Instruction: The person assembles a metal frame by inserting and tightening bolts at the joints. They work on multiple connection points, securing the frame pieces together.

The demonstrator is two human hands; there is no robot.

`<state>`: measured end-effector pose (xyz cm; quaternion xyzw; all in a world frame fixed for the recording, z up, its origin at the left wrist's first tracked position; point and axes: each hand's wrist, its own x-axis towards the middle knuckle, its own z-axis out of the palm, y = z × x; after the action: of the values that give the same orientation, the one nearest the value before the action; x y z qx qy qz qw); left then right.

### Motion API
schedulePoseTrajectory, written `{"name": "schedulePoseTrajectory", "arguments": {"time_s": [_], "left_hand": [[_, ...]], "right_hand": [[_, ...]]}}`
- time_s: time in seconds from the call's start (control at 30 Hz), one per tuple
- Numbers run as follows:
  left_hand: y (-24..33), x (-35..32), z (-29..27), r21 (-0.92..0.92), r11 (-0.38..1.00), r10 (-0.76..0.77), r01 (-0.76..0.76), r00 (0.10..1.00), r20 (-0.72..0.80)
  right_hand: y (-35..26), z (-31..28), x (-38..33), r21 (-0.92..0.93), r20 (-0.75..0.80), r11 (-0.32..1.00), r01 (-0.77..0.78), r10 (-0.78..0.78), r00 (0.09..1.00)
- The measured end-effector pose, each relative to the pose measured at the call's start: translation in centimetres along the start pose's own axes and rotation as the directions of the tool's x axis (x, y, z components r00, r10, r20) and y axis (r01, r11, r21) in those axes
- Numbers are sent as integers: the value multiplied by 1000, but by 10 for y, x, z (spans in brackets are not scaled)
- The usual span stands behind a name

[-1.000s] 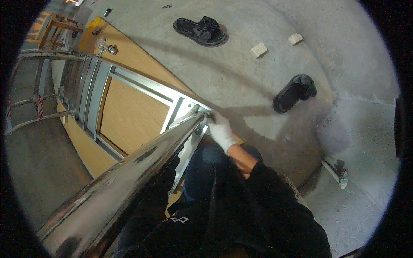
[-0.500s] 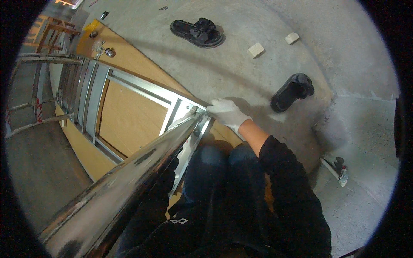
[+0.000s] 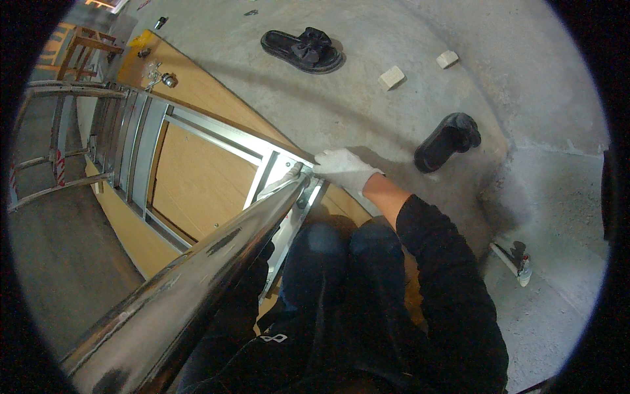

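Note:
A wooden board (image 3: 197, 184) lies on the concrete floor with a silver metal frame (image 3: 216, 134) on top of it. A long shiny metal tube (image 3: 216, 256) runs from the lower left up to the frame's near corner. My right hand (image 3: 341, 169), in a white glove, lies flat on that corner just beside the tube's end, fingers pointing left. My left hand (image 3: 275, 187) is mostly hidden behind the tube; only a strip of white glove shows beneath it, by the frame's rail. My knees and dark sleeves fill the lower middle.
Two black sandals (image 3: 305, 49) (image 3: 449, 138) and two small wood blocks (image 3: 392, 77) (image 3: 447, 59) lie on the floor beyond the board. A small white tool (image 3: 518, 259) lies at the right. Metal hardware (image 3: 164, 79) sits on the board's far end; metal railings (image 3: 52, 157) stand at left.
My right hand has slid forward from beside the tube's end onto the frame's corner, arm stretched further out. The view has tipped slightly.

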<state>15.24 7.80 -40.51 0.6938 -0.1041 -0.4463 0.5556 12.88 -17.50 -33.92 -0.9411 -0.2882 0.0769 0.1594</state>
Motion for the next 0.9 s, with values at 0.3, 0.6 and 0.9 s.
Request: {"name": "schedulePoseTrajectory", "arguments": {"time_s": [0.3, 0.6, 0.9], "left_hand": [[19, -12, 5, 167, 977, 136, -135, 991, 3], [23, -3, 14, 62, 996, 61, -61, 998, 8], [15, 0, 4, 2, 999, -50, 50, 999, 10]], "right_hand": [[0, -19, 12, -13, 50, 996, 90, -89, 995], [1, -3, 15, 16, 151, 999, -31, 28, 988], [-12, -13, 32, 55, 302, 987, -148, 125, 945]]}}
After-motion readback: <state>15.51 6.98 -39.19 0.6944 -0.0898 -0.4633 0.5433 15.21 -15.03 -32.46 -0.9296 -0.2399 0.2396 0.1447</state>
